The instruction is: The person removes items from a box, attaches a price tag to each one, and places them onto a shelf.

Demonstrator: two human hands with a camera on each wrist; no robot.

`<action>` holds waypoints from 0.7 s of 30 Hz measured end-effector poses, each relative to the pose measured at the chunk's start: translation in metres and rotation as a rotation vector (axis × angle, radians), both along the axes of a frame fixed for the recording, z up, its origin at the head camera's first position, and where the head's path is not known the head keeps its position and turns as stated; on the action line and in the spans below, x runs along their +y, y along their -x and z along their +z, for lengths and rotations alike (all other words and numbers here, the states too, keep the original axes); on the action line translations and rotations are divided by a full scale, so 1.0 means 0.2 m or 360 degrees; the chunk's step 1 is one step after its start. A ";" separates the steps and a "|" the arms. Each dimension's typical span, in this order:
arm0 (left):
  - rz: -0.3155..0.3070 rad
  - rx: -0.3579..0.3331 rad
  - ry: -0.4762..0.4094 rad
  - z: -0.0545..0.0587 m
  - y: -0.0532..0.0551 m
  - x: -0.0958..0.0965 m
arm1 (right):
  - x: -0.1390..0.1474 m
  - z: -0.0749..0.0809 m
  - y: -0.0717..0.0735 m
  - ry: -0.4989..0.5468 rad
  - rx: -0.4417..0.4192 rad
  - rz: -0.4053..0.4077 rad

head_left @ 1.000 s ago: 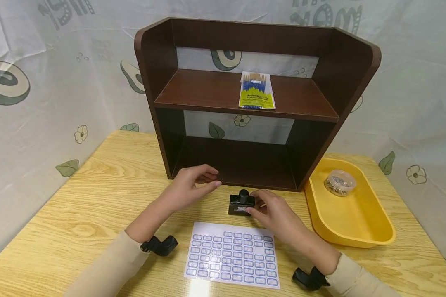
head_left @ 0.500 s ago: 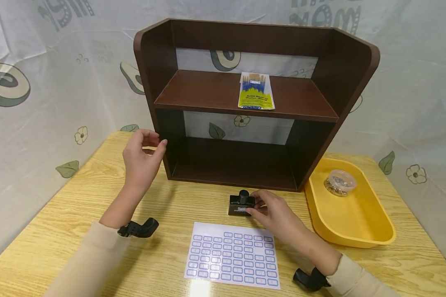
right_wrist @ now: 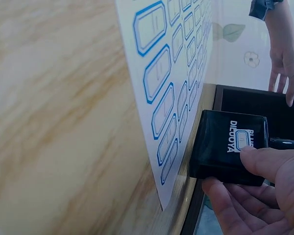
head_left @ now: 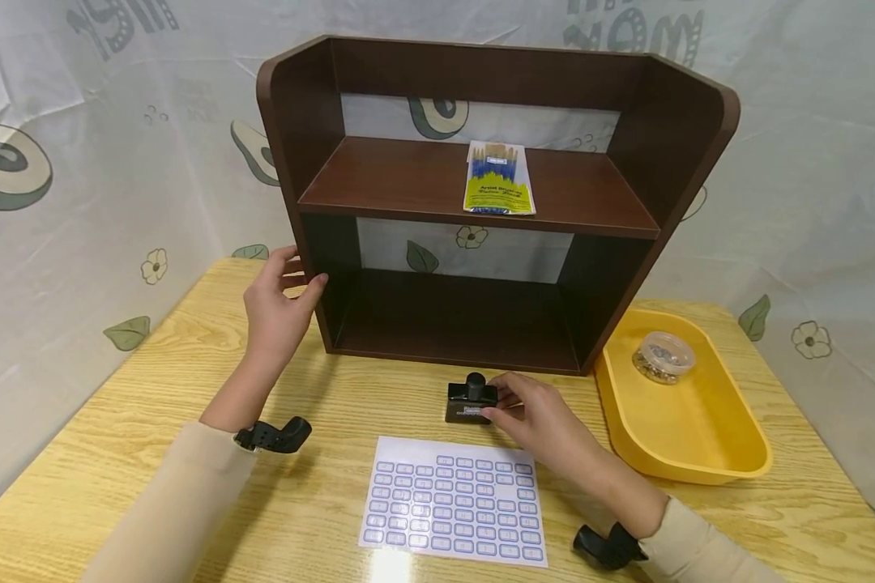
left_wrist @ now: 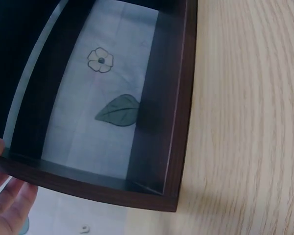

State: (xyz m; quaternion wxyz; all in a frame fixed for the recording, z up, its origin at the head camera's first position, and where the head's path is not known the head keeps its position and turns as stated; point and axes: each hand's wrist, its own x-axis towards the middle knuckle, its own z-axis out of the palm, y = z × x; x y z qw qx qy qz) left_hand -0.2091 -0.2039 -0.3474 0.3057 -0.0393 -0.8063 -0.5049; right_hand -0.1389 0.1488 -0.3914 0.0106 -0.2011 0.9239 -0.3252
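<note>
At the left side of the dark brown two-tier shelf (head_left: 459, 320), my left hand (head_left: 272, 312) grips the upright panel, thumb at its front edge and fingers along the outer face. The left wrist view shows that panel (left_wrist: 88, 188) between thumb and fingers. My right hand (head_left: 543, 414) holds a black perfume bottle (head_left: 461, 397) standing upright on the table in front of the shelf. In the right wrist view, my thumb lies on the bottle's lettered front (right_wrist: 218, 142), at a small blue-bordered sticker (right_wrist: 242, 139); the other fingers curl behind it.
A sheet of blue-bordered stickers (head_left: 452, 504) lies on the table nearer to me, with gaps in its rows. A pack of artist brushes (head_left: 499, 185) lies on the upper shelf. Right of the shelf, a yellow tray (head_left: 707, 441) holds a round clear jar (head_left: 663, 359) of small metallic pieces.
My left hand has moved left and up from beside the bottle to the shelf's left panel and now grips it. The right hand and bottle have stayed in place.
</note>
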 end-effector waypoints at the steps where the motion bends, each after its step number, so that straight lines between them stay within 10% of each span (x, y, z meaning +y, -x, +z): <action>1: 0.0006 -0.0002 -0.0002 0.00 0.00 0.00 | 0.00 0.00 0.00 0.0000 0.0002 0.0000; 21: 0.0080 0.0017 0.0071 -0.01 0.02 0.00 | -0.13 0.04 0.13 0.0081 0.0077 0.0050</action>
